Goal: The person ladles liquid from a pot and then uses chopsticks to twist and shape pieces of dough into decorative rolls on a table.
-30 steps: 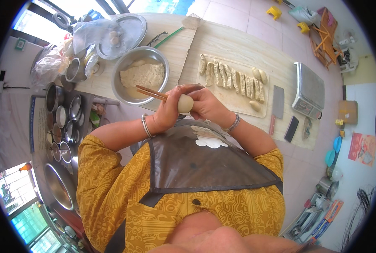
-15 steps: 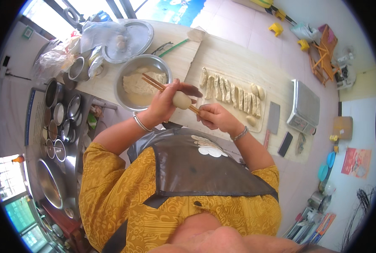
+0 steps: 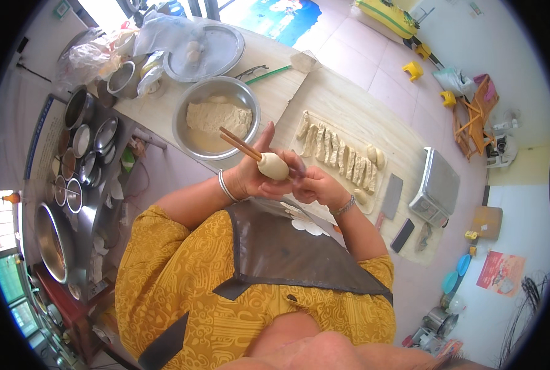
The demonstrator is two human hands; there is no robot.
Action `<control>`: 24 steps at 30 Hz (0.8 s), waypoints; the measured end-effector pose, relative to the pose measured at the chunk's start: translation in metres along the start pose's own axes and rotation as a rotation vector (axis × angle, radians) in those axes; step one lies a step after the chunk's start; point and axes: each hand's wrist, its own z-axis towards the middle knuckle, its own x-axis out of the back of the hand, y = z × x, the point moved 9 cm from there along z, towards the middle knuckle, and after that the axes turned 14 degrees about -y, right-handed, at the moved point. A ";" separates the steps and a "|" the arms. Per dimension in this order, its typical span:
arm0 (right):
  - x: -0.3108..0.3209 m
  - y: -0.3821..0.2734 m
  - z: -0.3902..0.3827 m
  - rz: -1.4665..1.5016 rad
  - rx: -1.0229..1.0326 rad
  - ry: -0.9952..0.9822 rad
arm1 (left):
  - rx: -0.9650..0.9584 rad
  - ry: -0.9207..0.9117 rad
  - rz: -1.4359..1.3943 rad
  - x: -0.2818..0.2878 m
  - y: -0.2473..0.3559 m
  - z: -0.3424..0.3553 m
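Wooden chopsticks [image 3: 238, 142] run through a smooth pale dough lump [image 3: 272, 165], which lies in my left hand [image 3: 256, 178], thumb raised and fingers curved under it. My right hand [image 3: 317, 185] is closed at the lower end of the chopsticks, just right of the lump, the tips hidden. Beyond them, a steel bowl [image 3: 182, 123] holds a dough slab [image 3: 219, 117] in pale powder or liquid. A board [image 3: 304, 117] carries several dough strips [image 3: 342, 157] and a few small lumps [image 3: 376, 157]. Right of it lie a cleaver [image 3: 391, 191] and a dark phone [image 3: 402, 235].
A steel scale [image 3: 434, 185] stands on the table's right [image 3: 423, 253]. At back left are a metal tray [image 3: 219, 52], plastic bags [image 3: 87, 55] and a green stick [image 3: 268, 74]. Steel pans [image 3: 87, 166] crowd a side counter at left. A folding wooden chair [image 3: 472, 117] stands beyond the table.
My left thumb has risen and its fingers have come under the dough lump. My right hand moved out along the chopsticks, then back closer to the lump. The whole view has shifted.
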 end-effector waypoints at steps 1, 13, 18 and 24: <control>0.000 0.002 -0.002 0.003 -0.004 -0.025 | -0.009 -0.056 -0.065 0.001 -0.003 -0.001; 0.020 -0.018 -0.016 -0.551 0.143 0.350 | -0.286 0.214 -0.058 0.011 0.030 -0.010; -0.003 -0.037 -0.019 -0.571 0.064 0.224 | -0.176 0.358 0.111 -0.022 0.019 -0.003; 0.000 0.005 -0.026 -0.132 -0.137 -0.055 | 0.006 0.033 -0.074 -0.006 -0.008 0.000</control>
